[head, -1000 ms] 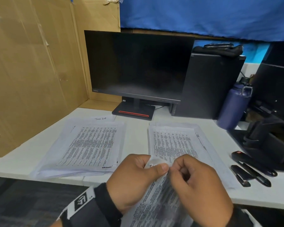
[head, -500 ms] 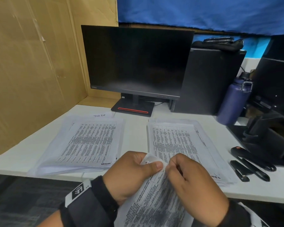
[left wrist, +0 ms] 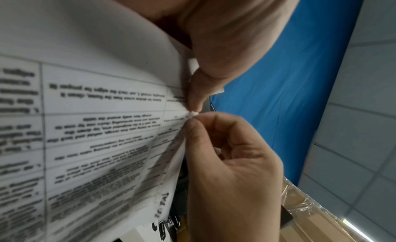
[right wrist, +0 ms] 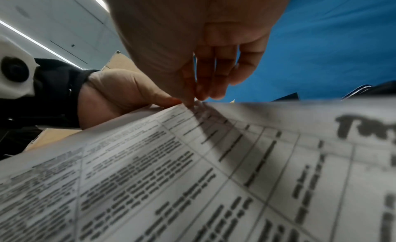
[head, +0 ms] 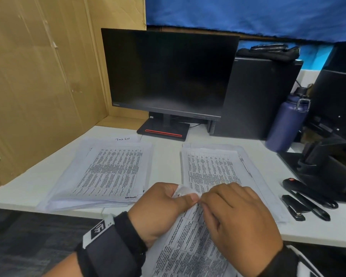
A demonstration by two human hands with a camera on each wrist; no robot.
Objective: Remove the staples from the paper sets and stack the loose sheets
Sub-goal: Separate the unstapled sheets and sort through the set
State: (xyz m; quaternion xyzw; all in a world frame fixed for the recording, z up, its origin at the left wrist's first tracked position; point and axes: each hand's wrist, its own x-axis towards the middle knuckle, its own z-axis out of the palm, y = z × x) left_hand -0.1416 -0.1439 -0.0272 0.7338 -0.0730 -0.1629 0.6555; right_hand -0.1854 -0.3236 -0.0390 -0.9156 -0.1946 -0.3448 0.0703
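The left hand (head: 160,208) pinches the top corner of a printed white paper set (head: 188,248) between thumb and curled fingers (left wrist: 216,66). The right hand (head: 238,222) meets it there, its thumb and forefinger tips pressed together on that same corner, the other fingers (right wrist: 216,73) curled loosely behind. The set hangs from the fingers toward the person, above the near edge of the white surface (head: 28,188). Beyond the fingers lie two piles of printed sheets: one to the left (head: 108,172), one straight ahead (head: 218,168). Right of the fingers lie black tools (head: 306,198).
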